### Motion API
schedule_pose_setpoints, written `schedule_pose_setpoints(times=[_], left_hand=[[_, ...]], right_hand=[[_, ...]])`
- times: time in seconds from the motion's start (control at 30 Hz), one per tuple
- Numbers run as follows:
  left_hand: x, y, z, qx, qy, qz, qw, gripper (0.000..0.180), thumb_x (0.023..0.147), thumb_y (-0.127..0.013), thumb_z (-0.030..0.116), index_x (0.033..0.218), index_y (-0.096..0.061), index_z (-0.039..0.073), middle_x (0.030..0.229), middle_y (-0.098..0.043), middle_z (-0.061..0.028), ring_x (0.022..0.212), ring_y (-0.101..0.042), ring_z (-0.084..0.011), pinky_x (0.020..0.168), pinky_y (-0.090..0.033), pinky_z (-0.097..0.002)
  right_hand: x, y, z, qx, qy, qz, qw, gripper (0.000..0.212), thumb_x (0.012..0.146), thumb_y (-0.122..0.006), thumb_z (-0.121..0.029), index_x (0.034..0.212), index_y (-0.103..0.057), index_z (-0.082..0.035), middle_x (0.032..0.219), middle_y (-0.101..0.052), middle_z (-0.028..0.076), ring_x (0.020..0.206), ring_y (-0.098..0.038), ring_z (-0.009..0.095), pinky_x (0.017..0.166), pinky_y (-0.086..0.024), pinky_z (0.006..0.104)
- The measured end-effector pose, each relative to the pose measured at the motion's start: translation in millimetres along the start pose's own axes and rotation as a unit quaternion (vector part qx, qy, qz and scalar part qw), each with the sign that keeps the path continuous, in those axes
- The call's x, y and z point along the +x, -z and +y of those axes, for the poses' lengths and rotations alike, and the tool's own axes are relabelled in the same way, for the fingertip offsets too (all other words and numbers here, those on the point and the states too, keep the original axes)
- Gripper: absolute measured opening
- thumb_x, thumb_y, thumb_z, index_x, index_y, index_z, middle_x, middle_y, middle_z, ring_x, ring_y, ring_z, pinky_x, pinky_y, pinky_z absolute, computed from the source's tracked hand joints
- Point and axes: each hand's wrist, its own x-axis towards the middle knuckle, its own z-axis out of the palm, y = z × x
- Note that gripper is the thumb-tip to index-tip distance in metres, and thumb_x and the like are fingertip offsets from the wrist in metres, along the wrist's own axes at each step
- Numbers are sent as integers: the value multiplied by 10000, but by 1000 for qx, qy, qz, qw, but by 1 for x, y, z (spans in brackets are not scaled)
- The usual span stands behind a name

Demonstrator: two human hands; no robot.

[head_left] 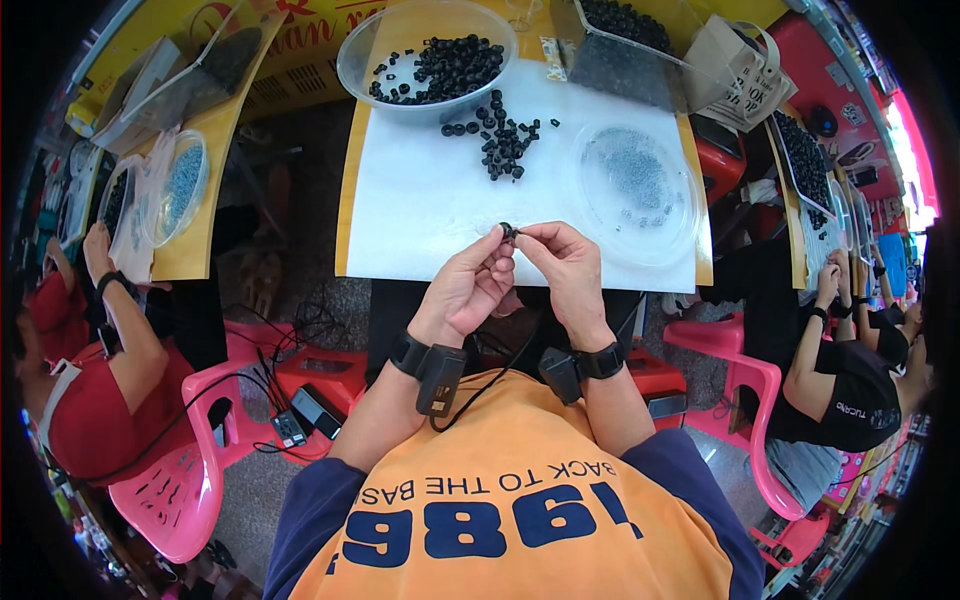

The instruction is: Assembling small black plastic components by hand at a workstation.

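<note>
Close to the near edge of the white-covered table, my left hand (472,282) and my right hand (562,265) meet fingertip to fingertip. Between them is a small black round part (507,231), gripped by the thumb and forefinger of each hand. The fingers cover much of it, so whether it is one piece or two pressed together I cannot make out. Beyond the hands lies a loose pile of small black parts (508,148). To its right, a shallow clear round tray (692,212) holds many tiny pale blue pieces (638,172).
A clear plastic bowl (352,72) with more black parts (455,70) stands at the far left of the table. A clear bin (622,75) of black pieces and a beige bag (738,75) are at the far right. People sit at tables on both sides, on pink chairs (190,490).
</note>
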Motion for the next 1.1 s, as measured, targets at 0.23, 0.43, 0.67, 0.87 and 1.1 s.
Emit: schedule_pose_setpoints(times=[0.23,0.43,0.67,0.87,1.1], left_hand=[[-7,-4,2,-64,38,-18,997,212,942,-596,202,985,-602,-6,796,-572,-31,654,-482,-93,580,-427,-198],[-8,0,1,-35,14,-12,999,187,942,-597,194,967,-602,8,780,-598,-32,652,-503,-86,579,-433,-198],[-14,-4,1,77,-60,1,995,148,933,-609,168,928,-629,22,782,-617,-18,661,-533,-79,600,-462,-199],[-21,-7,6,163,-110,13,980,175,885,-669,128,986,-673,-15,794,-634,-15,683,-554,-72,629,-486,-198],[-27,-4,11,196,-93,-24,976,174,889,-659,121,991,-676,-19,782,-627,-20,665,-549,-73,631,-502,-215]], right_hand=[[-1,5,-6,-13,6,14,1000,129,851,-684,-52,964,-680,11,851,-673,20,750,-587,52,672,-460,186],[-8,-4,-22,-99,12,2,995,150,844,-690,-76,961,-694,18,820,-688,25,727,-589,47,659,-460,189],[-9,-9,-23,-149,25,-3,989,143,835,-692,-75,946,-702,16,806,-699,33,714,-594,54,654,-458,199],[-13,-9,-17,-105,61,-17,993,126,817,-711,-52,927,-697,8,828,-688,26,730,-579,51,642,-446,195],[-10,1,-10,-69,17,-56,996,223,785,-744,-60,994,-684,-9,853,-668,11,754,-553,56,645,-432,200]])
